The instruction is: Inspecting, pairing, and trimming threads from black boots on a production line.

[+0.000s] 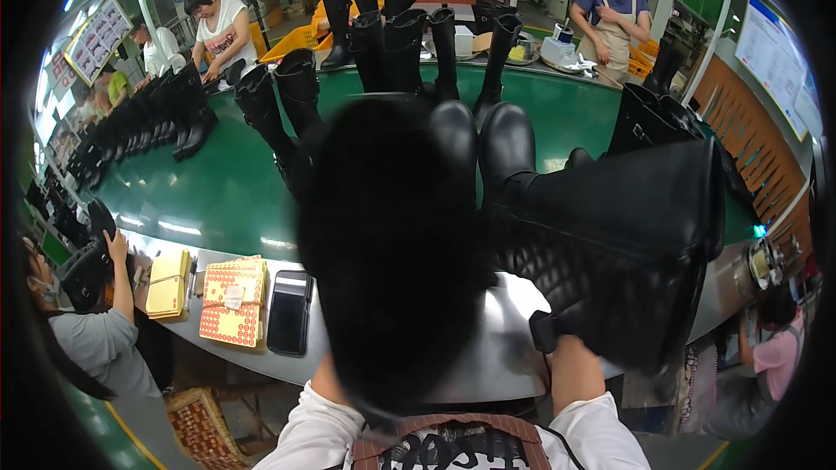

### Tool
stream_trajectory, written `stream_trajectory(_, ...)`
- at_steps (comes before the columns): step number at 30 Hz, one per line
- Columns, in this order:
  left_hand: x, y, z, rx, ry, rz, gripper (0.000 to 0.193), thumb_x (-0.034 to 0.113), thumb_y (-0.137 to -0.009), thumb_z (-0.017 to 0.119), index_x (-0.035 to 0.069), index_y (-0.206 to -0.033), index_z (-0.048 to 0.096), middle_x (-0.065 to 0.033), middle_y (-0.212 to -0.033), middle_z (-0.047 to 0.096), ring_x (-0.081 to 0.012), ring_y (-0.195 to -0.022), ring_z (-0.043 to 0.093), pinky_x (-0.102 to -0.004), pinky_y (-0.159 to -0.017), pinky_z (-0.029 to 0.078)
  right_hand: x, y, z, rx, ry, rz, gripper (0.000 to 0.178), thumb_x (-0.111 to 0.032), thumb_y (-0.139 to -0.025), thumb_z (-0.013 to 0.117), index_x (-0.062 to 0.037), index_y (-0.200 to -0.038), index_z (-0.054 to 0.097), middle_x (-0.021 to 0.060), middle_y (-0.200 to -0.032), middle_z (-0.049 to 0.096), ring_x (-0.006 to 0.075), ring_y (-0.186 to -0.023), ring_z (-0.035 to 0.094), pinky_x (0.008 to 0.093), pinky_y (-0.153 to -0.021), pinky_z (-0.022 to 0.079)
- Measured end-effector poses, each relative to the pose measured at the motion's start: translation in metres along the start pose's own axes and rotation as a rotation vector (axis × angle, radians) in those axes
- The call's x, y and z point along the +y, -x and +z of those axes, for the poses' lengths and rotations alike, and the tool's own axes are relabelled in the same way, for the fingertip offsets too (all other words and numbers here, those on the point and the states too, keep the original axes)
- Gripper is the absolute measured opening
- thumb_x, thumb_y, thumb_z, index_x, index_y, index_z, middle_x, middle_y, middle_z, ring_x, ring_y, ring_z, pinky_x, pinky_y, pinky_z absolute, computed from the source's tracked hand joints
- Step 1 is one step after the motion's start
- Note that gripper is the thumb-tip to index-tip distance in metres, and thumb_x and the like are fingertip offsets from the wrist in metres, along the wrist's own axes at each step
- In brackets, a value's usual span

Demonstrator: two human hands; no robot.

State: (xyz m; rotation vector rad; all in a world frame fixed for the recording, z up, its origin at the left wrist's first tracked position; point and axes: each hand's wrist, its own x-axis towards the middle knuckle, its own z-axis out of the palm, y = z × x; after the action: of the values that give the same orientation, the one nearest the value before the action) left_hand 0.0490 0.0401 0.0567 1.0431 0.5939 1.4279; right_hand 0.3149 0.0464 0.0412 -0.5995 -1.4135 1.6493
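Note:
A large dark boot [392, 261] is raised close to me in the middle, blurred and hiding much of the table. My left hand [327, 380] goes up behind it; only the wrist shows, and the raised boot appears held there. To the right, a second black boot [610, 244] with a quilted shaft lies tilted, its wide top turned right and its toe pointing away. My right hand [570, 348] is closed against its lower side, the fingers mostly covered by the shaft. Just beyond, rounded black toes [508, 141] show side by side.
Several black boots stand along the green table [235, 174], with a long row at left. A phone [290, 313], red-dotted card stack [233, 300] and yellow card bundle [169, 285] lie on the metal edge. Co-workers are around the table; a woven basket [205, 431] is below left.

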Motion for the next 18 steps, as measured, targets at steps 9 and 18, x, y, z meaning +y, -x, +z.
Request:
stream_trajectory(9, -0.028, 0.005, 0.015, 0.113, 0.399, -0.407, 0.073, 0.062, -0.097, 0.043, 0.008, -0.146, 0.041, -0.0076, -0.143, 0.051, -0.0215, -0.128, 0.05, -0.04, -0.109, 0.04, -0.001, -0.007, -0.003, 0.022, -0.386, 0.048, 0.065, -0.032, -0.09, 0.066, -0.0025, -0.142, 0.041, 0.0097, -0.137, 0.052, 0.0201, -0.123, 0.052, 0.0342, -0.106, 0.04)
stream_trajectory(18, -0.027, 0.009, -0.003, -0.115, 0.389, -0.19, 0.072, 0.057, -0.1, 0.04, 0.005, -0.149, 0.034, -0.0124, -0.147, 0.047, -0.0251, -0.131, 0.048, -0.0401, -0.111, 0.039, 0.012, -0.011, -0.017, 0.018, -0.518, 0.081, 0.071, -0.035, -0.093, 0.064, -0.0021, -0.148, 0.034, 0.012, -0.145, 0.048, 0.0243, -0.129, 0.05, 0.0373, -0.11, 0.039)
